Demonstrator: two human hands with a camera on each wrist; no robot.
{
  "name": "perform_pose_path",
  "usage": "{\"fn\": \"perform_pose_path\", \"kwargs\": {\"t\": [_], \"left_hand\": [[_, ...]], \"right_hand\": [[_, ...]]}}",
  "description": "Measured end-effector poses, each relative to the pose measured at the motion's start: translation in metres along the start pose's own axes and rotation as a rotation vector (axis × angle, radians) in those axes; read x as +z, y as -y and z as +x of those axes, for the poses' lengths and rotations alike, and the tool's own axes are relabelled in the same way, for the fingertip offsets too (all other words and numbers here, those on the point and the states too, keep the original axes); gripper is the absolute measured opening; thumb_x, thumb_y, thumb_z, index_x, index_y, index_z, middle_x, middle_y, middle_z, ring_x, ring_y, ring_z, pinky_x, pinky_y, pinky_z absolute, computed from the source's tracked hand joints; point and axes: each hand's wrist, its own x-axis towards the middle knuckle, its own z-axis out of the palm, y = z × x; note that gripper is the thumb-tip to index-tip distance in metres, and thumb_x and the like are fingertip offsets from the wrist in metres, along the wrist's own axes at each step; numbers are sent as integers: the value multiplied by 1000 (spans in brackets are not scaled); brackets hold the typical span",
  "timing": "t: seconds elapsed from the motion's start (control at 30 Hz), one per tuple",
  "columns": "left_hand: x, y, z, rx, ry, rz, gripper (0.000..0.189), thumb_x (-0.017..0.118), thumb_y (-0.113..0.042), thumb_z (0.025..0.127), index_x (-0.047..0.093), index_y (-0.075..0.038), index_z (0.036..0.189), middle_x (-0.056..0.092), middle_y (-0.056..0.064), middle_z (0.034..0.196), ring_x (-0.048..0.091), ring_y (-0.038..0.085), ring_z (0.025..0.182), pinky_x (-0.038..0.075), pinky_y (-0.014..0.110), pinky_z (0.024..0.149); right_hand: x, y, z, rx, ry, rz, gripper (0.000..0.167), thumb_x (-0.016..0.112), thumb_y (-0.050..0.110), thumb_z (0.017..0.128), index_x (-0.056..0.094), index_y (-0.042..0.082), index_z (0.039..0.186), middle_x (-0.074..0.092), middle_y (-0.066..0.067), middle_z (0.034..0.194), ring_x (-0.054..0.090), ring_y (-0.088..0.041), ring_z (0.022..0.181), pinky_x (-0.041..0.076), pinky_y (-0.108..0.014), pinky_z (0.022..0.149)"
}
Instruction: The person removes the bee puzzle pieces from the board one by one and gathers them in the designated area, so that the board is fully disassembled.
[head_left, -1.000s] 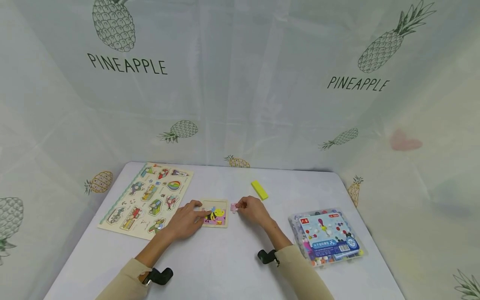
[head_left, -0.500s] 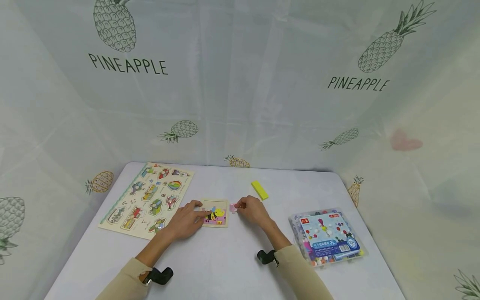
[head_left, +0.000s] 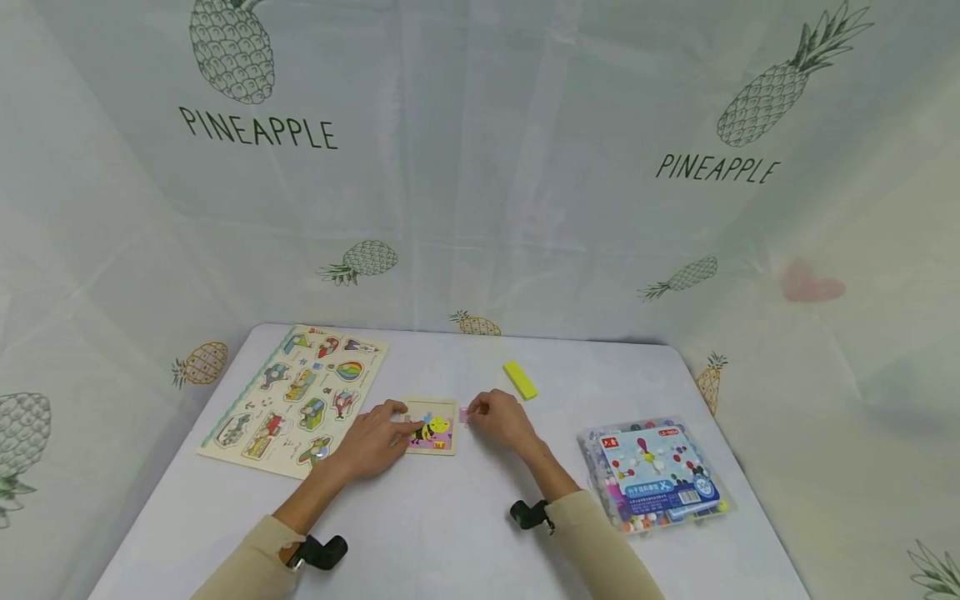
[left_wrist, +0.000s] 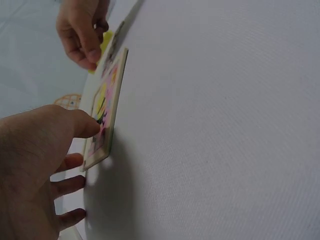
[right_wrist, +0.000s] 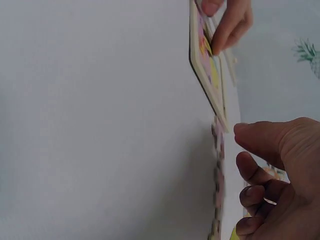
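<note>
A small wooden tray puzzle (head_left: 429, 452) with a yellow bee on pink lies mid-table. My left hand (head_left: 375, 440) rests at its left side. The left thumb lies extended on the bee picture, as the left wrist view (left_wrist: 82, 125) thumb shows too, while the other fingers spread along the frame's edge. Just right of the tray is a pink puzzle piece (head_left: 463, 414), partly covered by my right hand (head_left: 501, 418). In the right wrist view, pinkish puzzle pieces (right_wrist: 219, 187) line up beside the tray. The right fingers are loosely bent above them, with nothing visible between thumb and forefinger.
A large picture board (head_left: 300, 396) with vehicle shapes occupies the table's left side. Behind my right hand lies a yellow block (head_left: 520, 379). A clear plastic box (head_left: 656, 473) of colourful parts with a blue label sits at the right. A pineapple-print curtain hangs behind.
My right hand has shifted slightly left toward the tray. The gap between the pink piece and the tray has narrowed, and more of the piece is covered. My left hand stays put.
</note>
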Motion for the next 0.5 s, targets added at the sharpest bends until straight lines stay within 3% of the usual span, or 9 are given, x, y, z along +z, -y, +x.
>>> {"fn": "perform_pose_path", "kwargs": {"t": [0.17, 0.27, 0.5], "left_hand": [[4, -3, 2, 38, -37, 74, 30, 67, -22, 94, 75, -24, 123, 60, 5, 134, 56, 29, 124, 45, 57, 92], [5, -7, 4, 53, -43, 99, 29, 66, -20, 94, 76, -20, 121, 61, 4, 132, 54, 30, 127, 42, 59, 97], [10, -11, 6, 22, -51, 64, 29, 65, -15, 94, 75, -16, 121, 65, 1, 125, 56, 29, 122, 40, 59, 99]], "right_hand": [[12, 10, 1, -70, 33, -25, 20, 75, 25, 91, 76, 15, 108, 57, 6, 82, 51, -9, 74, 43, -25, 65], [20, 15, 1, -66, 53, -60, 28, 76, 27, 90, 75, 14, 115, 55, 7, 79, 50, -8, 70, 41, -24, 61], [26, 21, 1, -58, 55, -51, 22, 77, 25, 90, 76, 12, 108, 55, 6, 79, 50, -9, 68, 42, -23, 59]]}}
